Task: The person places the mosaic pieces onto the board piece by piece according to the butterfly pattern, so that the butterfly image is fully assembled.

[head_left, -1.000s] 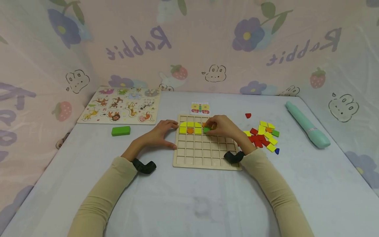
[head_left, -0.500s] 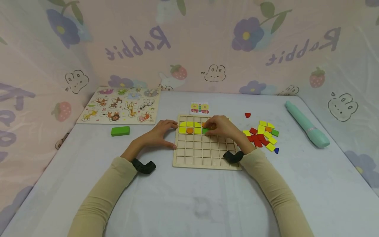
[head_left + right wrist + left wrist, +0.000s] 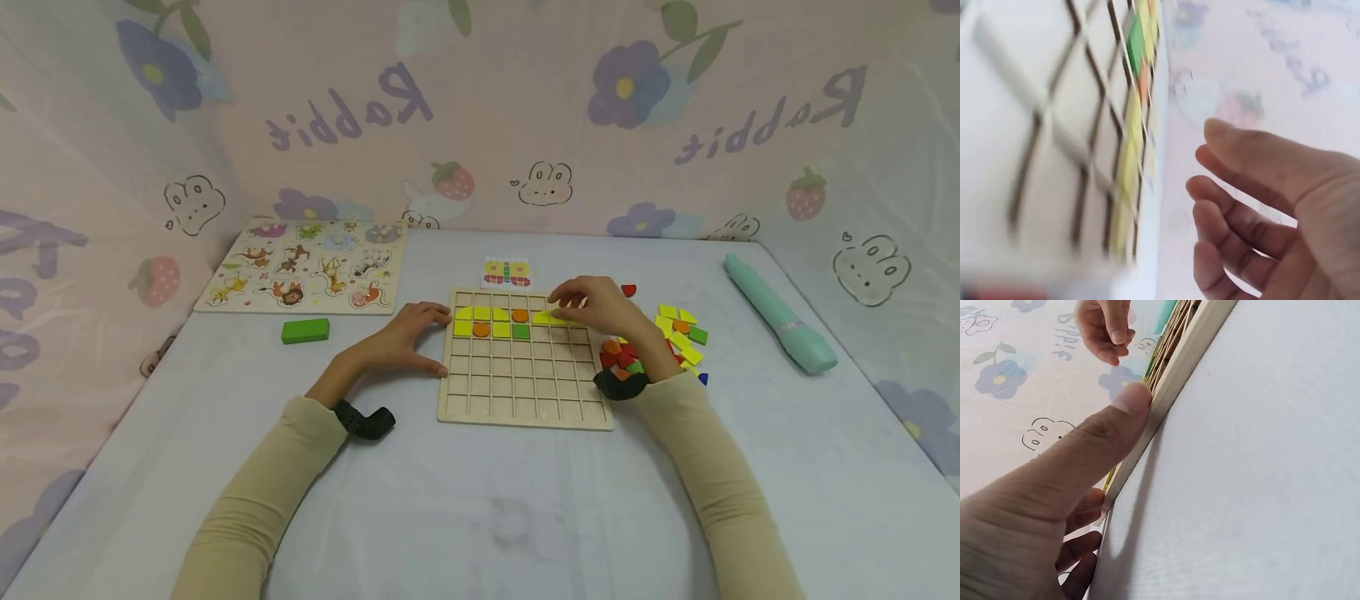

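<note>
A wooden grid board point(image 3: 491, 408) lies flat in the middle of the table. My left hand point(image 3: 405, 337) rests against its left edge; in the left wrist view the thumb point(image 3: 1129, 403) touches the rim. Over the board's upper right hovers my right hand point(image 3: 600, 307), its fingers loosely bent and nothing visible between them in the right wrist view. A green square tile point(image 3: 521, 332) sits in the grid below an orange round tile point(image 3: 520, 316). Yellow tiles point(image 3: 482, 314) fill cells at the upper left, and more yellow tiles point(image 3: 542, 317) lie near the right fingertips.
Beyond the board is a small butterfly pattern card point(image 3: 507, 272). Loose tiles point(image 3: 681, 340) are heaped on the right, partly behind the right wrist, with a red tile point(image 3: 628, 290) apart. Around them are a mint-green tool point(image 3: 780, 317), a green block point(image 3: 305, 331) and an animal puzzle point(image 3: 300, 267).
My right hand has let go of the green square tile, which now lies in a cell, and has moved right and farther back. The left hand stays where it was.
</note>
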### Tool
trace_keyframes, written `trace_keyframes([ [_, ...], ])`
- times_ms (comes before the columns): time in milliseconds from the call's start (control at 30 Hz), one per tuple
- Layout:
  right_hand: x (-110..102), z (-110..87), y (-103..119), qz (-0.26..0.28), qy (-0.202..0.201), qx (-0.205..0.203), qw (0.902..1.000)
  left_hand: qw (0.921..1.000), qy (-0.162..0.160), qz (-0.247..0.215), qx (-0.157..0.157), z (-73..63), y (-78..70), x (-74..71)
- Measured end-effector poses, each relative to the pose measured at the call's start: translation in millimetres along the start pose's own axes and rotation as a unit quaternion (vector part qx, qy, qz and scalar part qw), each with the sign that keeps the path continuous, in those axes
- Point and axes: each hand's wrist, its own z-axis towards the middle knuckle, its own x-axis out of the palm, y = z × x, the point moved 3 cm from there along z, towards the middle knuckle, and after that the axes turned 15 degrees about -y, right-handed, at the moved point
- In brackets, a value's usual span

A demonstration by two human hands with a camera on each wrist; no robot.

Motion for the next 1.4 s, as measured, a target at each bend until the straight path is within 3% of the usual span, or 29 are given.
trace_keyframes([
  [167, -35.2, -16.6, -34.1, -0.046, -0.036, 0.06, 0.9965, 1.0, -0.001, 0.001, 0.001, 1.0, 0.6, 0.8],
  [400, -71.6, -44.1, -82.9, -0.09, -0.068, 0.17, 0.979, 1.0, -0.001, 0.003, -0.006, 0.2, 0.6, 0.9],
  [567, -78.8, -53.4, -103.9, -0.106, -0.052, 0.202, 0.9722, 1.0, -0.003, 0.004, -0.008, -0.2, 2.1, 0.8],
  [700, -79.2, -57.8, -112.4, -0.102, -0.011, 0.237, 0.9661, 1.0, -0.002, 0.001, -0.006, -0.2, 1.5, 0.6],
  [900, -78.3, -60.2, -118.2, -0.096, 0.018, 0.255, 0.9621, 1.0, -0.002, 0.001, -0.003, -0.3, 0.7, 0.5],
  [1200, -74.8, -59.2, -120.1, -0.106, -0.021, 0.255, 0.9608, 1.0, -0.003, -0.004, 0.0, 0.5, -0.6, 0.2],
  [1400, -71.6, -54.2, -102.5, -0.077, -0.07, 0.239, 0.9654, 1.0, -0.002, 0.0, -0.002, -0.9, -0.7, 0.4],
])
